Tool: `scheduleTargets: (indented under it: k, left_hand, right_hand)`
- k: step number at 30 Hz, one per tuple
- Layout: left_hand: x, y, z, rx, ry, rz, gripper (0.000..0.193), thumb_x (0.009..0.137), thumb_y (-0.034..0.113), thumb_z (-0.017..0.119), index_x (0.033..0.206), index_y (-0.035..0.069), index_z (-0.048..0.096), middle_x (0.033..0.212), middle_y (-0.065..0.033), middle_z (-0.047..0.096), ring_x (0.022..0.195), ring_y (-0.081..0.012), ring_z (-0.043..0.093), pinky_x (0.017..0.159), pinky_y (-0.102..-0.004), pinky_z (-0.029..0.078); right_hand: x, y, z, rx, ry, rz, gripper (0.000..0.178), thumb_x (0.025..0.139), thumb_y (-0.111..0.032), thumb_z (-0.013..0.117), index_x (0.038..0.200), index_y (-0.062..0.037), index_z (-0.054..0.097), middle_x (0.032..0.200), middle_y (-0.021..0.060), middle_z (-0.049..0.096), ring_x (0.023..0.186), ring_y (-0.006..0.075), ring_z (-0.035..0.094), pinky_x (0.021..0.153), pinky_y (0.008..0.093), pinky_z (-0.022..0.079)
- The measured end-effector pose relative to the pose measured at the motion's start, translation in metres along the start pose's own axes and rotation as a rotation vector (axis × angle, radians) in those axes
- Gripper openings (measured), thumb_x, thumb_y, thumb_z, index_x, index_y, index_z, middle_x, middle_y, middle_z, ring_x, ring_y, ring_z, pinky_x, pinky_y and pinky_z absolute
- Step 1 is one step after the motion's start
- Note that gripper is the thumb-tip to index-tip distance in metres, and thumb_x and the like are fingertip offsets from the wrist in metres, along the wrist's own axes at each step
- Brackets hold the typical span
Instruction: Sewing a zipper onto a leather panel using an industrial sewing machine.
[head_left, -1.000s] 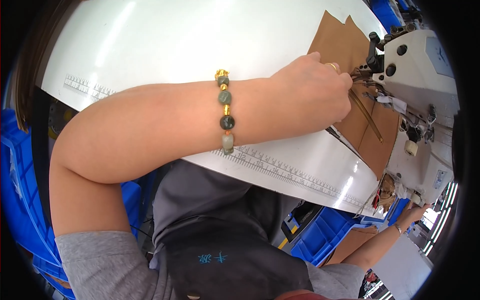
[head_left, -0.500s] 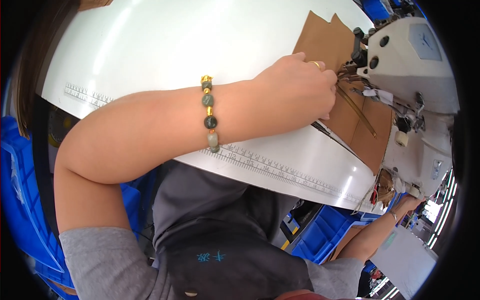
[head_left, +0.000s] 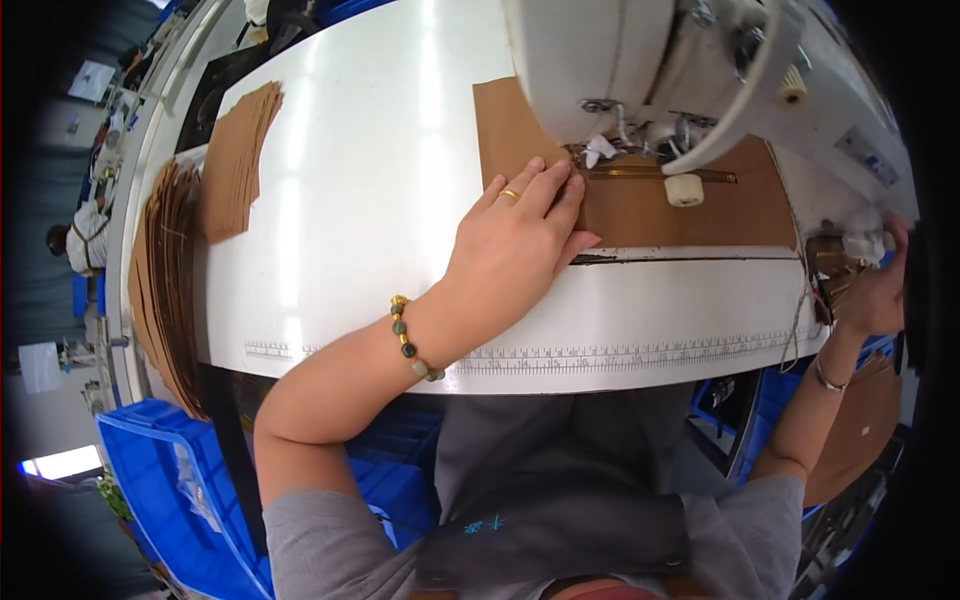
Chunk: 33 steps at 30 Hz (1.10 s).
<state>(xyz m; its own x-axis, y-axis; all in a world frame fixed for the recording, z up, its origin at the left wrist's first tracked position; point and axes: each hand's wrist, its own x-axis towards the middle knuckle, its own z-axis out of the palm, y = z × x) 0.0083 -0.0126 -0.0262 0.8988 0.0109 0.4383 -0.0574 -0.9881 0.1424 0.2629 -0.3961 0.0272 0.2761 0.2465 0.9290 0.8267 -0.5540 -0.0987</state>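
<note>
I have one white table [head_left: 350, 290] in view, its surface running broad from the left hand to its left edge. One white sewing machine [head_left: 600, 60] stands over the right part. The black apron [head_left: 560, 550] bears two blue characters. A blue bin [head_left: 165, 460] sits below the table's left end. One brown panel [head_left: 640, 222] lies under the machine, its front edge set back from the table's rim. I count two brown stacks [head_left: 235, 170] at left. The left hand [head_left: 515, 235] is open, pressed flat on the panel; the right hand [head_left: 880, 290] is dim at far right, and I cannot tell its grip. A numbered ruler scale [head_left: 560, 362] follows the near rim. One gold strip [head_left: 640, 174] lies on the panel; one bead bracelet [head_left: 407, 349] and one ring [head_left: 510, 194] are on the left arm and hand.
</note>
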Motion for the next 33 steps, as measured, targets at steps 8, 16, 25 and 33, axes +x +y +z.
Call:
scheduleTargets:
  k: [8,16,25,33]
  left_hand:
    - [0.002,-0.011,-0.013,-0.093,-0.048,-0.040,0.040,0.088,0.029,0.083,0.119,0.004,0.077,0.131,-0.0079,0.072,0.118,-0.0297,0.071,0.090,-0.0369,0.061]
    - [0.002,-0.007,-0.013,-0.062,-0.033,-0.013,0.040,0.087,0.027,0.084,0.119,0.004,0.076,0.123,-0.0111,0.073,0.104,-0.0301,0.074,0.085,-0.0381,0.061]
    - [0.007,-0.009,-0.016,-0.053,-0.040,0.024,0.041,0.087,0.027,0.084,0.120,0.004,0.076,0.122,-0.0118,0.073,0.106,-0.0308,0.074,0.084,-0.0375,0.061]
    - [0.006,-0.010,-0.014,-0.050,-0.045,0.021,0.041,0.087,0.028,0.084,0.120,0.005,0.077,0.119,-0.0112,0.074,0.117,-0.0322,0.072,0.087,-0.0388,0.061]
  right_hand:
    - [-0.013,-0.200,0.127,0.376,-0.738,-0.320,0.033,0.088,-0.023,0.079,0.112,-0.0029,0.071,0.120,0.0082,0.072,0.111,0.0255,0.067,0.094,0.0411,0.055]
    - [-0.026,-0.201,0.139,0.256,-0.746,-0.391,0.040,0.085,-0.032,0.081,0.115,-0.0059,0.072,0.124,0.0065,0.072,0.112,0.0220,0.066,0.098,0.0391,0.051]
    - [-0.024,-0.203,0.138,0.243,-0.734,-0.377,0.039,0.087,-0.033,0.080,0.114,-0.0053,0.072,0.125,0.0073,0.072,0.113,0.0226,0.066,0.100,0.0397,0.050]
    - [-0.026,-0.202,0.138,0.257,-0.732,-0.384,0.041,0.087,-0.033,0.078,0.116,-0.0034,0.071,0.128,0.0096,0.071,0.117,0.0241,0.066,0.101,0.0389,0.050]
